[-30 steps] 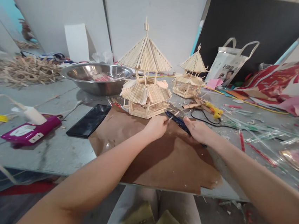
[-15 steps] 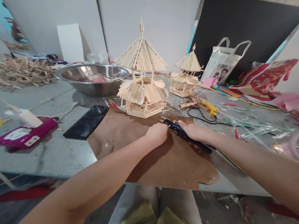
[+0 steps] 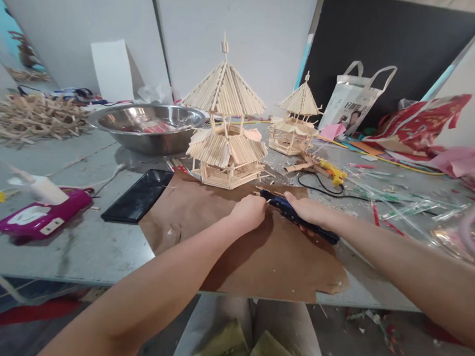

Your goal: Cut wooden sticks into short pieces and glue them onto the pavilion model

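Barely anything's shifted from half a second ago, so it's a steady hold: right hand (image 3: 309,209) wrapped round the dark tool (image 3: 280,203), left hand (image 3: 248,212) probably pinching a stick (image 3: 268,201) at its tip, kinda blurry. Tool's over the paper (image 3: 262,267), near the big pagoda (image 3: 228,153).

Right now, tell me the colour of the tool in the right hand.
The tool is dark blue, nearly black, best seen in the head view.
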`<control>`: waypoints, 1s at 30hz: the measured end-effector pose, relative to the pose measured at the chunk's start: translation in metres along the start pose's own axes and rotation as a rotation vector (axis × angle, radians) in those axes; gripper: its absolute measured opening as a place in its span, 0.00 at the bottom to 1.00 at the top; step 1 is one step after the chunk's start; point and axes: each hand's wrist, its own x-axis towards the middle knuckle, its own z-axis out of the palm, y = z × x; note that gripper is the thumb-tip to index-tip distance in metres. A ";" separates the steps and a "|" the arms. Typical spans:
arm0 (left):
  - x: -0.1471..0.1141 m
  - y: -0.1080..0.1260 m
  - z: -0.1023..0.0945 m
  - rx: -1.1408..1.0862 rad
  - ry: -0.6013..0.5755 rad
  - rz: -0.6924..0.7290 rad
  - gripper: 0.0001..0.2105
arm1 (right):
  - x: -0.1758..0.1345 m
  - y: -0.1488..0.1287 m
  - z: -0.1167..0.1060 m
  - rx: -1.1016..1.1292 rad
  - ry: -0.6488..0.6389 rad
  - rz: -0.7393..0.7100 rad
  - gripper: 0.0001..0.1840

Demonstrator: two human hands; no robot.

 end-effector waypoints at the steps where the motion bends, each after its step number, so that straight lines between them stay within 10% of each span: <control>1: 0.001 -0.004 -0.001 -0.004 0.016 0.002 0.15 | -0.001 0.002 -0.001 0.049 -0.020 0.015 0.40; 5: 0.006 -0.024 -0.006 -0.002 0.109 -0.019 0.15 | -0.004 0.011 -0.013 0.152 -0.039 -0.026 0.42; 13: 0.007 -0.030 -0.020 -0.183 0.181 0.002 0.19 | 0.004 0.026 -0.037 0.163 0.321 -0.147 0.42; 21: 0.008 -0.022 -0.017 -0.516 0.297 0.182 0.16 | 0.015 0.027 -0.008 -0.127 0.689 -0.400 0.35; 30: 0.005 -0.013 -0.014 -0.561 0.302 0.164 0.15 | 0.009 0.030 0.008 -0.172 0.765 -0.481 0.33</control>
